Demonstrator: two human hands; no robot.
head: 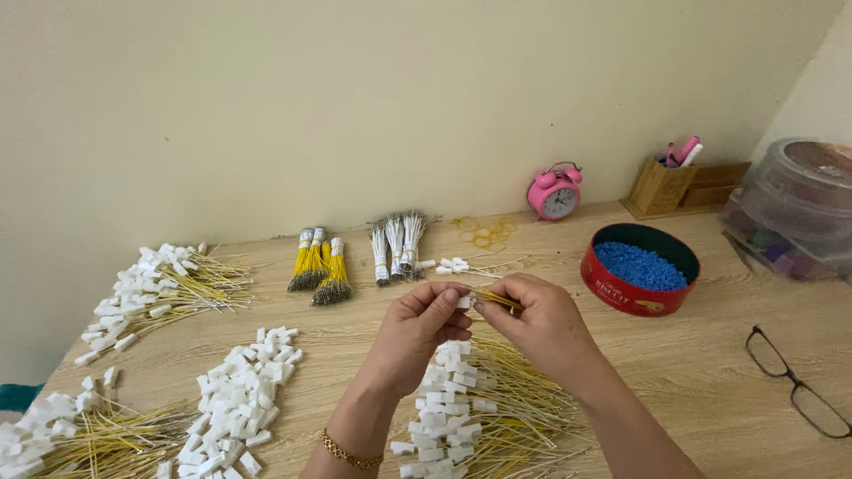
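Finished yellow ties (pixel 497 417) lie at the table's (pixel 710 372) near edge; left hand (pixel 417 324) pinches a white clip (pixel 463 302), right hand (pixel 532 324) pinches a yellow wire (pixel 497 299), which may buckle if misaligned.

Pink alarm clock (pixel 555 192) stood by the wall, wooden pen holder (pixel 661 186) right of it, red round tin (pixel 641 269) held blue beads, black glasses (pixel 796 383) lay right.

Both hands meet mid-frame, left hand (pixel 417 328) and right hand (pixel 537 324) seemingly in pinching grip
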